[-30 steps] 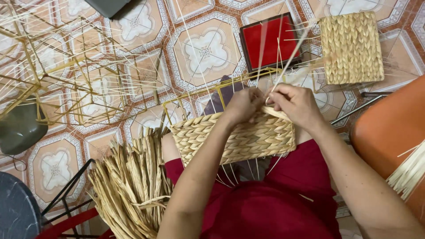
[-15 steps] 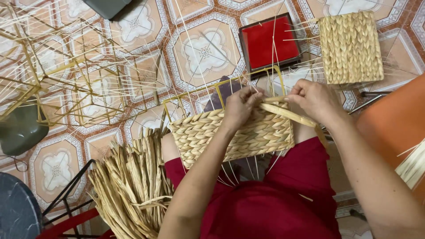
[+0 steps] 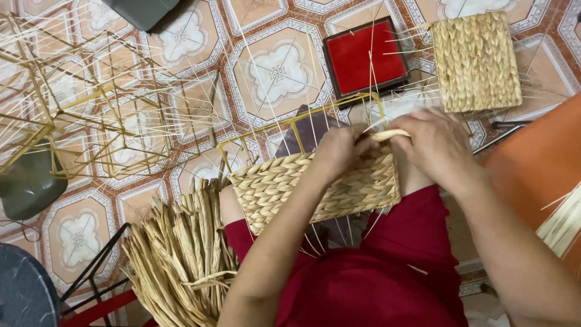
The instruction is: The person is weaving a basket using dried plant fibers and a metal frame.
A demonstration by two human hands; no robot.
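Note:
A half-woven straw basket panel [image 3: 284, 188] on a yellow wire frame [image 3: 290, 124] rests on my lap, over red trousers. My left hand [image 3: 339, 151] presses on the panel's upper right edge, fingers closed on the weave. My right hand [image 3: 433, 145] pinches a flat straw strand [image 3: 390, 134] at the frame's right corner. Thin pale spokes stick up from the panel past both hands.
A bundle of dried straw strands [image 3: 175, 260] lies at my left knee. A finished woven panel [image 3: 475, 60] and a red square tray [image 3: 366, 54] lie on the patterned tile floor ahead. Empty wire frames [image 3: 78, 109] are piled left. An orange object [image 3: 538, 163] stands right.
My right hand has drawn the straw strand back in towards the frame corner after pulling it out to the right. My left hand stays on the weave.

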